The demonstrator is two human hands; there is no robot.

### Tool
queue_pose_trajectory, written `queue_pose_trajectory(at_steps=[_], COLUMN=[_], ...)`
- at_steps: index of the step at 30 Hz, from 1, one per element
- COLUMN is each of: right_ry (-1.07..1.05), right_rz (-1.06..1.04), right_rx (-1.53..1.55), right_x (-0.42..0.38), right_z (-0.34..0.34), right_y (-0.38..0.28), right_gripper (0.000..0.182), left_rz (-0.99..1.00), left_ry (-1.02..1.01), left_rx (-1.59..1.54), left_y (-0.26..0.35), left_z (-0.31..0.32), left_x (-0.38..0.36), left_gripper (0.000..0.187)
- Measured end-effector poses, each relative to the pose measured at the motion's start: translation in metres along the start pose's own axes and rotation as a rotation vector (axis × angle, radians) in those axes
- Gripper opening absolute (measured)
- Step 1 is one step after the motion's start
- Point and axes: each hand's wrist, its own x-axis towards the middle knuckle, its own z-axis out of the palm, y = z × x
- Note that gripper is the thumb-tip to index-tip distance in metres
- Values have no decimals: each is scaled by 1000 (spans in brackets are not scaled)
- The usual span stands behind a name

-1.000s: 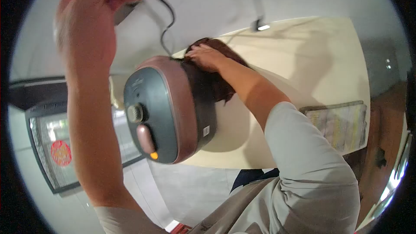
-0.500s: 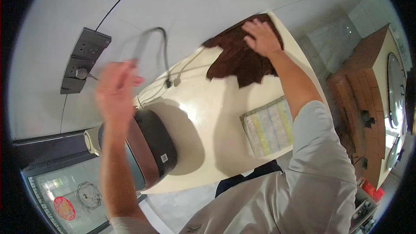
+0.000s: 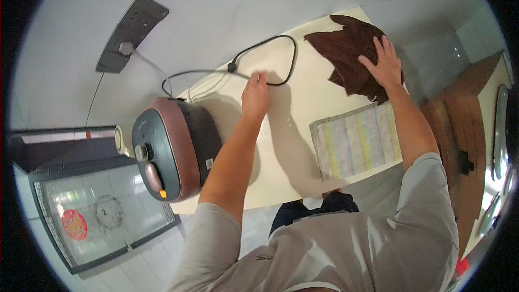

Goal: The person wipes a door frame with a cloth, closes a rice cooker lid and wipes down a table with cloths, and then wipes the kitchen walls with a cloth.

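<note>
My left hand point(image 3: 255, 96) is over the cream table point(image 3: 278, 124), its fingers closed on the black cable point(image 3: 295, 54). The cable loops to the right of the hand, and its black connector point(image 3: 232, 67) lies above and left of it. My right hand point(image 3: 385, 65) rests with fingers spread on a crumpled dark brown cloth point(image 3: 346, 48) at the table's upper right. Below the cloth lies a striped towel point(image 3: 354, 140), flat. A rice-cooker-like appliance point(image 3: 175, 148) with a dark lid and brownish-pink band stands at the table's left end.
A dark power strip point(image 3: 132, 35) with a plug in it is on the wall at upper left. Below it, a glass-topped surface point(image 3: 108, 211) bears a red round decoration. Brown furniture point(image 3: 459, 140) with a pale top stands on the right.
My left hand has come from near the appliance to the middle of the table. The black cable now makes a wide loop there. The view has shifted; my right hand stays on the brown cloth.
</note>
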Motion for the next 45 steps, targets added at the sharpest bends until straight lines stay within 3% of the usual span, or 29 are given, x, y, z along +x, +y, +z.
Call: queue_pose_trajectory(at_steps=[1,3,4,5,7,9,10,11,13,14,16,17,19,20,21,22,23,24,27,30,32,34,35,36,39,40,42,44,45], right_ry=[-9,33,82,78,57,68,89,110,102,106,100,129,160,166,198,233,-37,-210,-212,-231,-208,-156,50,125,244,349,420,192,173], right_rz=[-18,13,7,15,-39,-75,-131,-180,-180,-224,-253,-309,-384,-401,-439,-472,-457,-480,-611,-765,-798,-557,-445,-401,-154,-167,-215,-256,-335], right_rx=[5,89,143,154,104,146,113,70,106,83,58,85,127,139,220,294,291,269,422,366,253,236,163,91,-136,2,114,-60,65], right_x=[2,3,3,4,5,9,13,14,6,6,-10,-21,-50,-74,-101,-128,-154,-177,-228,-234,-209,-170,-160,-147,-116,-116,-137,-190,-219], right_z=[4,11,14,14,16,24,36,40,29,27,25,25,23,17,14,7,-25,-34,-38,1,11,-21,-19,-26,19,33,29,4,-6], right_y=[3,9,10,13,13,13,18,27,26,25,25,23,6,-10,-32,-58,-90,-123,-211,-267,-255,-199,-164,-130,-24,-1,-12,-73,-114], right_gripper=[78,70,60,60,53,52,51,51,50,50,50,50,51,52,50,48,46,50,77,75,67,59,57,51,52,53,61,74,78], left_rz=[-19,-149,-33,18,-160,-175,-116,-100,18,-100,-775,-911,-858,-910,-778,-828,-853,-868,-861,-862,-749,-767,-763,-897,-815,-861,-784,-719,-693], left_ry=[-5,-238,-226,-155,-388,-588,-599,-602,-404,-371,-785,-721,-231,40,44,223,321,372,456,512,523,597,608,708,926,1064,1074,1017,988], left_rx=[9,-168,-230,-261,-620,-522,-478,-483,-569,-944,-1427,-1396,-1468,-1316,-1407,-1418,-1454,-1463,-1361,-1171,-1156,-1099,-1106,-1021,-844,-856,-832,-837,-833], left_y=[5,40,45,63,112,160,171,170,176,168,151,137,92,74,-20,11,34,40,39,-3,-2,-7,-11,-15,-29,-4,-4,-4,-9], left_z=[-7,-50,-41,-30,-22,-46,-32,-28,-26,-34,-122,-161,-212,-246,-246,-297,-334,-356,-373,-369,-360,-358,-366,-377,-417,-427,-458,-484,-491], left_x=[-6,-6,-23,-50,-86,-93,-106,-117,-137,-143,-125,-125,-151,-163,-228,-192,-170,-160,-138,-142,-137,-142,-149,-162,-210,-204,-240,-273,-292], left_gripper=[31,40,44,61,82,80,68,68,45,35,27,22,24,23,32,38,43,49,53,52,54,54,53,51,48,49,50,50,51])
